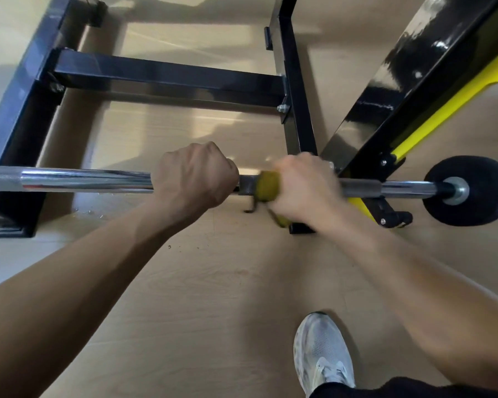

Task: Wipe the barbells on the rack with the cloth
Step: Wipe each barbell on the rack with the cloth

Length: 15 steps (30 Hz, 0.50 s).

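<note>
1. The barbell point(84, 180) lies crosswise in the middle of the head view, held up on the black rack point(167, 77), with one black weight plate point(469, 191) on its right end.
2. The left hand point(194, 176) has its fingers curled tight round the chrome shaft. This reads as a steadying grip.
3. The right hand point(302, 186) grips the yellow-green cloth point(268, 186), which is wrapped round the shaft just beside the left hand. The right hand is blurred, so how each finger lies is unclear.
4. I judge the bar to be heavy, rigid steel. The polished stretch looks slick, while the knurled bands at far left and right of the cloth should give better purchase and may snag fabric.
5. The cloth is soft and limp, and a loose end hangs below the bar. Wrapping it full round the shaft seems the best hold.
6. Rightward travel is likely blocked by the rack upright and by the yellow-and-black frame point(414, 122), which cross close to the shaft there.
7. A grey trainer point(322, 354) stands on the wooden floor point(227, 297) below, well clear of the bar.
</note>
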Tool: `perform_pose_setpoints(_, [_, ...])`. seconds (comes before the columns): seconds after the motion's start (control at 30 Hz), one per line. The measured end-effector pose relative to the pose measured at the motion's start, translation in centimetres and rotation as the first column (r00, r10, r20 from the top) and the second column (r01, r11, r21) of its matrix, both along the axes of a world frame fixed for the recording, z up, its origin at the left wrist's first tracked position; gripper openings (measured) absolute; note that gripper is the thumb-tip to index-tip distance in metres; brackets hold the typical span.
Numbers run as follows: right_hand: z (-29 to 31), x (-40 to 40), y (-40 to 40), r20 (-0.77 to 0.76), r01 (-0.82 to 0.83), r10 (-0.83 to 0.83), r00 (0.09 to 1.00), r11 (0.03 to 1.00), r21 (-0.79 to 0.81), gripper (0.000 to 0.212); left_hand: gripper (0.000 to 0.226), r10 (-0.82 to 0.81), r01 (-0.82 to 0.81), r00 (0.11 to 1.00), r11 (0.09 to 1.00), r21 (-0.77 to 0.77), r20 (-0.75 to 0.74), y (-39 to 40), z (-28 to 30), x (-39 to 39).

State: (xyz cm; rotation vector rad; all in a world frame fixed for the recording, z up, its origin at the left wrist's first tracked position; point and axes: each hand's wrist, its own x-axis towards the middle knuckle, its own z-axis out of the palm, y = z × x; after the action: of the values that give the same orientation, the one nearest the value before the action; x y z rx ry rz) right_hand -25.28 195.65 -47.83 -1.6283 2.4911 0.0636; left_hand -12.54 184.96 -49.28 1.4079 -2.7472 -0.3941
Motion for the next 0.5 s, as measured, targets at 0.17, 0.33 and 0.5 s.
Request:
perform_pose_setpoints(0.17, [-0.8, 3.0, -1.6, 0.007, -0.206, 0.209, 0.978, 0.968, -0.141, 0.02, 0.032, -0.095, 0.095, 0.995, 0.995, -0.041, 0.006, 0.0, 0.0, 0.8])
perform_pose_setpoints(0.33, [-0.3, -4.0, 5.2, -0.013, 0.089, -0.092, 0.996, 0.984, -0.153, 0.035, 0.038, -0.161, 0.16, 0.987, 0.984, -0.082, -0.015, 0.1, 0.4, 1.2])
perform_pose_setpoints(0.5, [-1.1, -3.9, 5.7, -0.151, 0.106, -0.133, 0.98, 0.979, -0.175, 0.032, 0.033, -0.08, 0.08, 0.997, 0.994, -0.079, -0.001, 0.2, 0.0, 0.6])
